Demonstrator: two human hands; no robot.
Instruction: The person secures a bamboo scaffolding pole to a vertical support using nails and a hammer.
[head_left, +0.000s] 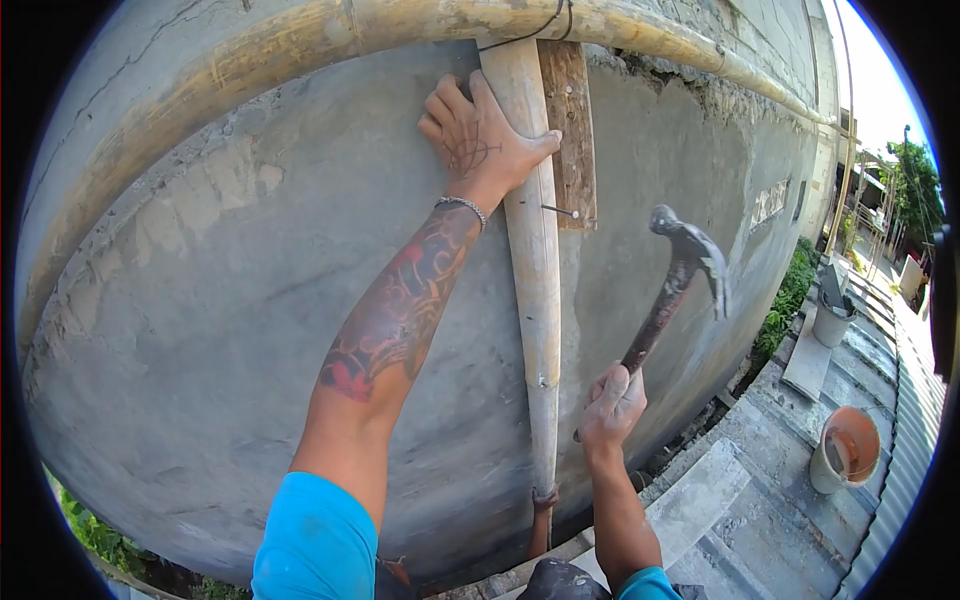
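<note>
My left hand (490, 140) grips the upright bamboo pole (532, 270) near its top, thumb across its front and fingers on its left side by the wall. Just right of the pole, a rough wooden board (572, 140) lies against the wall. A nail (562, 211) sticks out by the board's lower end, its head standing proud. In my right hand (613, 405) is a claw hammer (662, 320), fingers wrapped round its handle. The hammer's head is up, below and right of the nail and apart from it.
A horizontal bamboo pole (420, 25) crosses the grey plastered wall (300, 250), with dark ties at the joint. What looks like another person's hand (544, 499) is at the upright pole's foot. An orange-lined bucket (846, 450) and a grey bucket (832, 322) stand on metal roofing (770, 510).
</note>
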